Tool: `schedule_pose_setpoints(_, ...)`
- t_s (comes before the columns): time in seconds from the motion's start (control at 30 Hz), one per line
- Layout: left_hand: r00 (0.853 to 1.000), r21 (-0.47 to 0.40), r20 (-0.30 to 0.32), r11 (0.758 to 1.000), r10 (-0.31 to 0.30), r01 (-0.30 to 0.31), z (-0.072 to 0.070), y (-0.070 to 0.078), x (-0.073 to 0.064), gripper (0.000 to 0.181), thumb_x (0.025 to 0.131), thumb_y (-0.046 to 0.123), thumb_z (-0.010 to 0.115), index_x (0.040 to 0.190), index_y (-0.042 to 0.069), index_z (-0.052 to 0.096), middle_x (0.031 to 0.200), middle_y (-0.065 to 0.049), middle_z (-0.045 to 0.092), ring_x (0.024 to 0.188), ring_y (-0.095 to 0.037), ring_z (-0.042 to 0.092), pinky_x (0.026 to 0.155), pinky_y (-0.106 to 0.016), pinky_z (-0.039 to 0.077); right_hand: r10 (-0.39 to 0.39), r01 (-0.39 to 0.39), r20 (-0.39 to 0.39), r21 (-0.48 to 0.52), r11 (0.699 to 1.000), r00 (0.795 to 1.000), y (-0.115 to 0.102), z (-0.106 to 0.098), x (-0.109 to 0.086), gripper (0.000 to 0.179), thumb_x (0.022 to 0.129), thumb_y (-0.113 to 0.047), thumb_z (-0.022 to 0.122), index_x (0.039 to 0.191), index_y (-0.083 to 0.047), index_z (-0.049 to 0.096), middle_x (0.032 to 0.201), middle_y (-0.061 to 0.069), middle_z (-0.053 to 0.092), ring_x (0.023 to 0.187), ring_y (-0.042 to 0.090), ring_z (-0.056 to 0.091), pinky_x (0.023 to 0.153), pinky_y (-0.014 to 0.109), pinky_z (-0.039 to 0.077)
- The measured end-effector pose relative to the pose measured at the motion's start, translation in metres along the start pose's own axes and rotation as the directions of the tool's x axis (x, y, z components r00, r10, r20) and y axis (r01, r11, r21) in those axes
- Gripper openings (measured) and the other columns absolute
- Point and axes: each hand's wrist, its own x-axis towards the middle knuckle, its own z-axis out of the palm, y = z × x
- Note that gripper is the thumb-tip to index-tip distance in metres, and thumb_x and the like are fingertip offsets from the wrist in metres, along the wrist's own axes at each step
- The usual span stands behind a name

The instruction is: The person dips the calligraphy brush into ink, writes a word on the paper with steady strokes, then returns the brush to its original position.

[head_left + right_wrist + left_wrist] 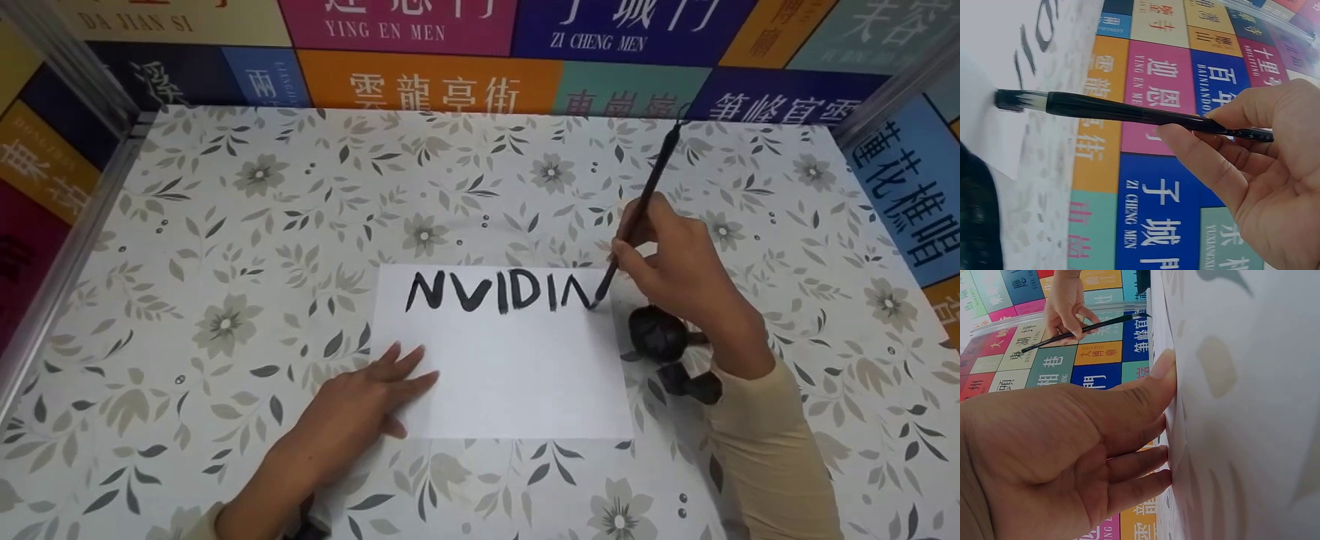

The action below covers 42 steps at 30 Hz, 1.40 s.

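Observation:
A white sheet of paper (517, 382) lies on the table, with black brushed letters (517, 291) reading NVIDI and an incomplete last letter along its top. In my right hand (667, 259) a slim black calligraphy brush (652, 195) is pinched between thumb and fingers, tilted. The brush's inked tip (1009, 100) is at the last letter in the head view; the right wrist view shows pale bristles above the dark end. Fingers spread, my left hand (360, 397) rests on the paper's lower left edge. Thumb and fingertips (1163, 364) touch the surface in the left wrist view.
Just right of the paper, partly beneath my right forearm, sit a dark rounded object (658, 334) and a smaller black piece (690, 384); their kind is unclear. A floral-patterned cover (225, 390) spreads over the table. Colourful panels with Chinese characters (435, 82) stand behind it.

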Motion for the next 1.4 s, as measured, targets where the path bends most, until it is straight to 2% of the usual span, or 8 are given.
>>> schedule_pose_setpoints(0.2,1.000,0.003,-0.017,1.000,0.011,-0.011,0.000,0.001,-0.001,0.063,0.071,0.024,0.073,0.133,0.016,0.059,0.144,-0.008,0.044,0.132,-0.029,0.040,0.092,-0.047,0.045,-0.070,0.072,-0.063,0.024,0.997,0.996,-0.005,-0.004,-0.002,0.025,0.087,0.007,0.062,0.109,0.008,0.049,0.091,0.009,0.061,0.082,0.018,0.067,0.065,0.018,0.053)
schedule_pose_setpoints(0.5,1.000,0.001,-0.010,1.000,0.013,-0.013,0.000,0.000,-0.001,0.065,0.071,0.025,0.073,0.133,0.017,0.059,0.144,-0.008,0.044,0.132,-0.029,0.040,0.090,-0.049,0.046,-0.134,0.135,-0.050,0.019,0.991,0.990,-0.001,0.007,0.002,0.023,0.088,0.005,0.061,0.108,0.006,0.050,0.091,0.009,0.063,0.085,0.018,0.067,0.066,0.018,0.053)
schedule_pose_setpoints(1.0,1.000,-0.013,0.001,1.000,-0.001,0.001,0.000,0.000,0.000,0.064,0.071,0.024,0.074,0.133,0.017,0.058,0.145,-0.007,0.043,0.133,-0.029,0.040,0.091,-0.049,0.046,-0.146,0.147,-0.028,0.052,0.988,0.989,0.004,0.014,0.003,0.022,0.088,0.007,0.060,0.107,0.009,0.050,0.093,0.010,0.061,0.085,0.018,0.067,0.067,0.021,0.054)
schedule_pose_setpoints(1.4,1.000,-0.017,-0.013,1.000,0.005,-0.005,0.001,0.001,-0.001,0.063,0.072,0.022,0.074,0.133,0.015,0.059,0.144,-0.009,0.044,0.133,-0.029,0.040,0.096,-0.046,0.043,-0.155,0.156,-0.012,0.009,0.988,0.988,0.008,0.017,0.004,0.020,0.089,0.005,0.060,0.105,0.007,0.049,0.094,0.011,0.061,0.085,0.017,0.066,0.065,0.019,0.053)
